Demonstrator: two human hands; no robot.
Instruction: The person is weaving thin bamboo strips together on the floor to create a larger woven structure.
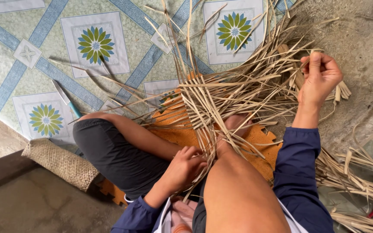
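I sit on an orange foam mat [173, 127] with a partly woven piece of pale dried straw strips [221, 92] lying across my legs. My left hand [184, 168] presses down on the near end of the weave, fingers curled over the strips beside my knee. My right hand [320, 77] is raised out to the right, pinching a thin strip between thumb and fingers. My foot [234, 123] shows under the strips. Long loose ends fan outward toward the far side.
A knife with a teal handle [65, 98] lies on the patterned vinyl floor [96, 43] to the left. A woven mat piece [61, 162] sits at the lower left. More loose straw strips [359, 181] pile on the bare concrete at the right.
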